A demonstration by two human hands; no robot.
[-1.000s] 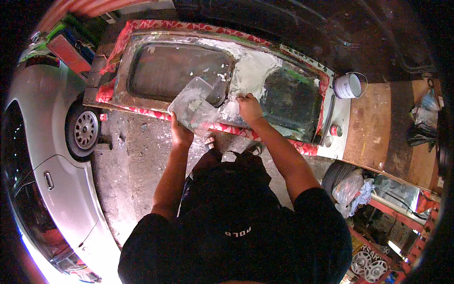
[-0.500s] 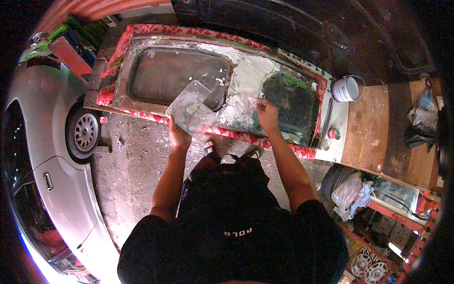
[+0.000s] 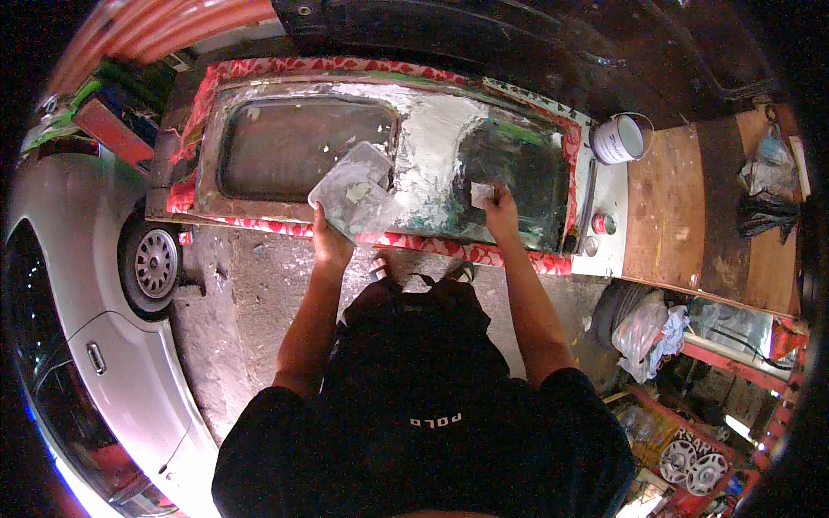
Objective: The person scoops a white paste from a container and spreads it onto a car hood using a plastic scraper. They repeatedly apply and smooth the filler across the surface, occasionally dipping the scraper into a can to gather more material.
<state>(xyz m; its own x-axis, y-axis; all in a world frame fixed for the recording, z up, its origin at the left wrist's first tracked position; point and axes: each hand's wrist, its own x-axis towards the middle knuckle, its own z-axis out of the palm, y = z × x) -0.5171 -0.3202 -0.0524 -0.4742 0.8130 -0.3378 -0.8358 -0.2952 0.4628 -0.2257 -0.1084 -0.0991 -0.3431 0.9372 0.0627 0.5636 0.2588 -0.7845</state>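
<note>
My left hand [image 3: 331, 243] grips the lower edge of a clear plastic tray [image 3: 377, 164], which carries a pale dab of filler paste [image 3: 359, 192]. In my right hand [image 3: 502, 219] is a small whitish flat spreader [image 3: 481, 195], pinched at its edge and above the dark recess on the right. Both hands are over the near side of a long metal vehicle panel [image 3: 210, 177] lying flat. White filler [image 3: 425, 129] covers its middle band, with rough streaks toward the near edge. A dark recessed area [image 3: 294, 147] fills its left part, partly behind the tray.
Red-and-white patterned cloth [image 3: 276, 229] lies under the panel. A white bucket [image 3: 617, 142] and a small can [image 3: 604, 224] stand to its right, by a wooden board [image 3: 661, 207]. A silver car [image 3: 78, 276] is at left. Plastic bags [image 3: 641, 332] hang at lower right.
My right hand has moved slightly right, off the white filler, and the spreader now shows its flat face. The left hand still holds the tray. The whole view has shifted a little.
</note>
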